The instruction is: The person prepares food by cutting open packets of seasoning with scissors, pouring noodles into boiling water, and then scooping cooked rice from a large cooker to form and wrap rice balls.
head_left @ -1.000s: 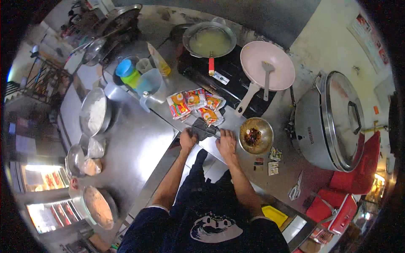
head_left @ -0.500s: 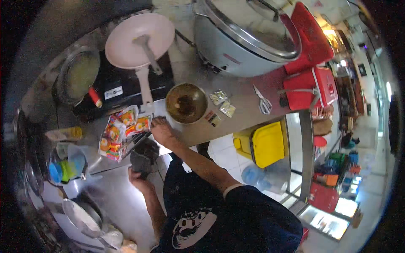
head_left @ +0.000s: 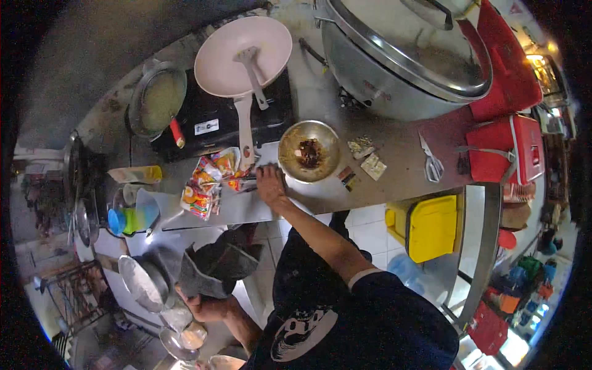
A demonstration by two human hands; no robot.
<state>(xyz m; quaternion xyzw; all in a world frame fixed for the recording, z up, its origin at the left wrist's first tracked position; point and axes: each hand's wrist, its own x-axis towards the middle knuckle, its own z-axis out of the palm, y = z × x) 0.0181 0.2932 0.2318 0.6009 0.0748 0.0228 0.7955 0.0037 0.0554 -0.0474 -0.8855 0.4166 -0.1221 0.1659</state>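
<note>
My left hand (head_left: 202, 307) is closed on the lower edge of a dark grey cloth (head_left: 219, 266), stiffly folded and held in front of the counter. My right hand (head_left: 271, 184) rests on the steel counter, fingers stretched and slightly spread. It lies between a dark, thin utensil (head_left: 245, 179) and a metal bowl (head_left: 309, 152) with a dark brown sauce and a pale lump inside. Whether the fingertips touch the utensil is hard to make out. Several colourful food packets (head_left: 203, 188) lie left of the utensil.
Behind the bowl, a pink frying pan (head_left: 213, 65) with a spatula sits on a black stove (head_left: 179, 145), beside a red-handled pan (head_left: 163, 102). A large rice cooker (head_left: 394, 80), scissors (head_left: 431, 161) and a red cooler (head_left: 524, 148) stand right; a yellow bin (head_left: 431, 228) is below.
The grey cloth has swung down and toward me with my left hand, away from the packets, and spread wider. My right hand stays beside the bowl. The whole view has shifted.
</note>
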